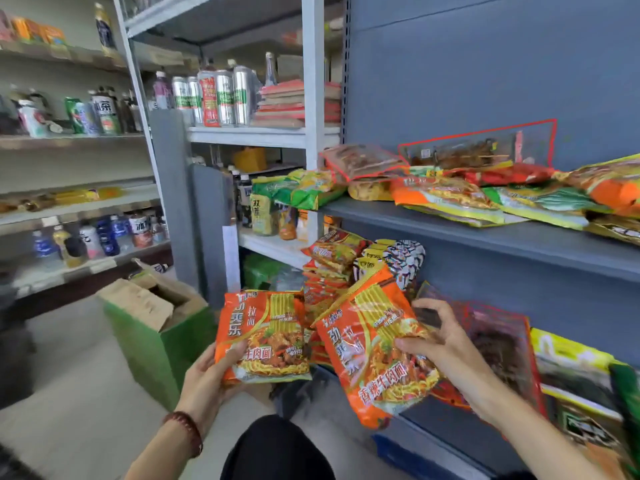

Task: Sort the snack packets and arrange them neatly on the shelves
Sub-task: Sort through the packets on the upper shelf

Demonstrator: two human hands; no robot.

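Note:
My left hand [211,374] grips an orange noodle packet [266,336] by its lower left corner, holding it upright in front of the lower shelf. My right hand [440,336] holds a second orange noodle packet [374,355], tilted, with thumb on its face and fingers behind it. Behind both lies a loose pile of orange packets [329,268] on the lower shelf. The upper grey shelf [450,230] carries a jumble of green, orange and clear red-edged snack packets [481,152].
An open green cardboard box [152,327] stands on the floor at left. White racks with bottles and cans [221,97] fill the background. More packets [571,386] lie on the lower shelf at right. My knee [277,448] shows below.

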